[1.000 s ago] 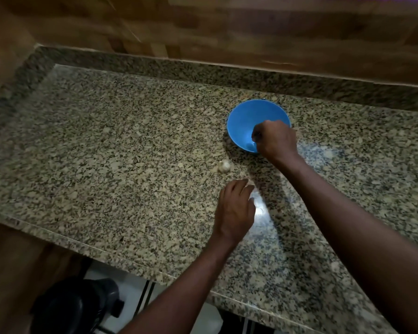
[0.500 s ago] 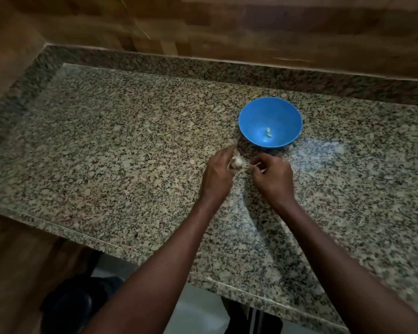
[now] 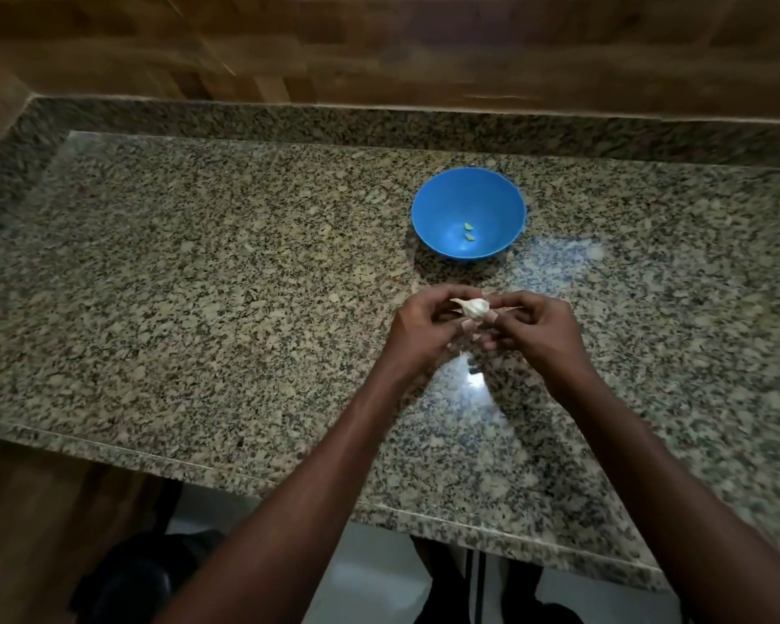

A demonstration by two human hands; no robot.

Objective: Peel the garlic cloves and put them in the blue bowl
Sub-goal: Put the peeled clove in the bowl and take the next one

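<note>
Fingers point(image 3: 467, 325) of both hands pinching garlic point(image 3: 473, 307), pointed tip leftward, long axis sideways

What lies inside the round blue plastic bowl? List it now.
Two small pale peeled garlic cloves lie near the bottom of the round blue plastic bowl. Nothing covers its inside; only its underside is hidden.

Two hands meet at frame centre
Left hand point(image 3: 424, 328) and right hand point(image 3: 534, 328) curl fingertips together, forearms rising from below

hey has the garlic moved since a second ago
Yes. The garlic lay on the counter near the blue bowl; now both hands hold it, nearer the person.
</note>
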